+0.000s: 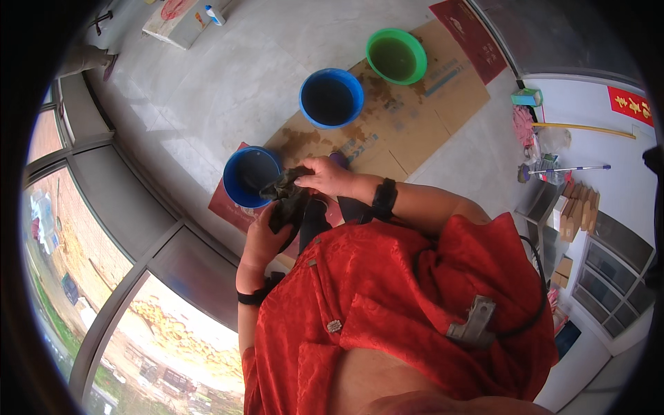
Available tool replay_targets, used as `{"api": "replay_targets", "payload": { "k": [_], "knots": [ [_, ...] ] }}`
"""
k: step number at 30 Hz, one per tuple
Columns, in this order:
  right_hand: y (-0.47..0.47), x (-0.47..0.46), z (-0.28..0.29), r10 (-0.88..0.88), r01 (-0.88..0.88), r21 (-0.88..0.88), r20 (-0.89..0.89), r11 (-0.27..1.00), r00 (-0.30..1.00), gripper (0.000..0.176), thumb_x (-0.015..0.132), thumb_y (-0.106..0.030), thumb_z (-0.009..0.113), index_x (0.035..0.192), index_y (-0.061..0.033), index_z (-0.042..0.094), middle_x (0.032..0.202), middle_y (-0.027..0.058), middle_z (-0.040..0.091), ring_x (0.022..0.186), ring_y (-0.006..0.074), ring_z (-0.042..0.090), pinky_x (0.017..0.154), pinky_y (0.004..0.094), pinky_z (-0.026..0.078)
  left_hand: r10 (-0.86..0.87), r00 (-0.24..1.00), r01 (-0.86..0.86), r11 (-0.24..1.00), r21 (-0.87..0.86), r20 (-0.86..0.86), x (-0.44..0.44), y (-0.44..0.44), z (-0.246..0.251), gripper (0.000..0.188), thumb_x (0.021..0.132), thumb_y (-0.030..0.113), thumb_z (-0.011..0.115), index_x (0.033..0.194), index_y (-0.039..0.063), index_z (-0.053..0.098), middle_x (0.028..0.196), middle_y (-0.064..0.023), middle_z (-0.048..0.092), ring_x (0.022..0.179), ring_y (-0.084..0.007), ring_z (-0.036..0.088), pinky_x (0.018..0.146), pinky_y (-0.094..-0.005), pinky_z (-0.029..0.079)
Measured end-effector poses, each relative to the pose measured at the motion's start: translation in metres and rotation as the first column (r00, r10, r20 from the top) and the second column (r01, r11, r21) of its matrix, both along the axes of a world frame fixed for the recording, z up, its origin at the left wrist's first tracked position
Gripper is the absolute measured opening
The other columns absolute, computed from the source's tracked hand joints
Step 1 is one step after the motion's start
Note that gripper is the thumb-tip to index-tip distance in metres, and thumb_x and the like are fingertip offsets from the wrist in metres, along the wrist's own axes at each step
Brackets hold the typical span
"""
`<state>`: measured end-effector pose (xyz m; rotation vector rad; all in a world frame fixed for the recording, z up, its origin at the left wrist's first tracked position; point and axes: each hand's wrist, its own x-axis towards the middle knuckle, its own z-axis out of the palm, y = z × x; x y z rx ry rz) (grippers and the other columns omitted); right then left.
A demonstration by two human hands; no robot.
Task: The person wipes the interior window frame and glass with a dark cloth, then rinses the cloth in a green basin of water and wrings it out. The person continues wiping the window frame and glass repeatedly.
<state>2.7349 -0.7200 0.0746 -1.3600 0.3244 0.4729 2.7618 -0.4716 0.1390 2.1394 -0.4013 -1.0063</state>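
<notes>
Between my two hands is a dark, wet-looking cloth, bunched and partly stretched. My left hand grips its lower end, with some of the cloth folded over the fingers. The upper end is pinched in my right hand. Just beyond the cloth stands a blue bucket with dark liquid inside; the cloth overlaps its right rim in the view, and I cannot tell whether they touch. A second blue bucket of dark liquid stands farther off. Beyond it is a green basin holding murky greenish water.
Flattened cardboard with wet stains lies under the buckets. A red mat is by my feet, another red mat at the far doorway. Framed glass panels run along the left. A person's foot shows at upper left; mops lean right.
</notes>
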Motion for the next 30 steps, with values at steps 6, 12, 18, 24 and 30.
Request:
{"api": "replay_targets", "payload": {
  "k": [6, 12, 18, 24, 30],
  "knots": [
    [-0.016, -0.009, 0.043, 0.029, 0.009, -0.122, 0.304, 0.993, 0.952, 0.022, 0.091, -0.017, 0.075, 0.103, 0.0, 0.068, 0.085, 0.0097, 0.071, 0.076, 0.0168, 0.067, 0.069, 0.0348, 0.053, 0.069, 0.985, -0.117, 0.943, -0.312, -0.159, 0.012, -0.014, 0.042, 0.043, 0.093, 0.006, 0.067, 0.135, 0.001, 0.06, 0.105, -0.0151, 0.073, 0.098, -0.0182, 0.069, 0.089, -0.032, 0.054],
    [-0.027, -0.017, 0.102, 0.262, -0.041, -0.399, 0.518, 0.916, 0.814, 0.022, 0.088, -0.021, 0.077, 0.098, -0.0019, 0.071, 0.084, 0.0142, 0.068, 0.078, 0.032, 0.068, 0.07, 0.0385, 0.054, 0.072, 0.996, -0.089, 0.926, -0.368, -0.059, 0.017, -0.03, 0.069, 0.048, 0.095, 0.002, 0.067, 0.141, 0.003, 0.056, 0.11, -0.0087, 0.073, 0.105, -0.0147, 0.067, 0.094, -0.0303, 0.052],
    [-0.024, -0.026, 0.133, 0.318, -0.11, -0.371, 0.564, 0.922, 0.762, 0.04, 0.085, -0.025, 0.081, 0.118, -0.0036, 0.07, 0.091, 0.0124, 0.07, 0.088, 0.0283, 0.069, 0.079, 0.0361, 0.054, -0.136, 0.961, -0.011, 0.852, -0.523, -0.242, 0.015, -0.039, 0.062, 0.038, 0.097, 0.004, 0.066, 0.134, 0.002, 0.061, 0.119, -0.0061, 0.071, 0.114, -0.0135, 0.062, 0.1, -0.0305, 0.048],
    [-0.064, -0.037, 0.108, 0.112, 0.022, -0.211, 0.604, 0.977, 0.789, 0.084, 0.07, -0.031, 0.092, 0.141, -0.0065, 0.054, 0.123, 0.0101, 0.065, 0.117, 0.0236, 0.061, 0.102, 0.0356, 0.046, -0.044, 0.839, -0.41, 0.605, -0.683, -0.543, 0.02, -0.072, 0.068, 0.031, 0.102, 0.009, 0.062, 0.131, 0.002, 0.064, 0.121, -0.0054, 0.07, 0.112, -0.0144, 0.063, 0.1, -0.0288, 0.048],
    [-0.051, -0.018, 0.023, 0.012, -0.013, -0.003, 0.598, 1.0, 0.802, 0.057, 0.066, -0.023, 0.089, 0.115, -0.006, 0.066, 0.11, 0.0145, 0.069, 0.105, 0.0295, 0.066, 0.091, 0.0394, 0.051, -0.045, 0.771, -0.539, 0.484, -0.689, -0.635, 0.022, -0.169, 0.081, 0.038, 0.101, 0.015, 0.063, 0.137, 0.003, 0.059, 0.128, -0.0077, 0.066, 0.116, -0.0186, 0.062, 0.104, -0.0329, 0.048]
  ]
}}
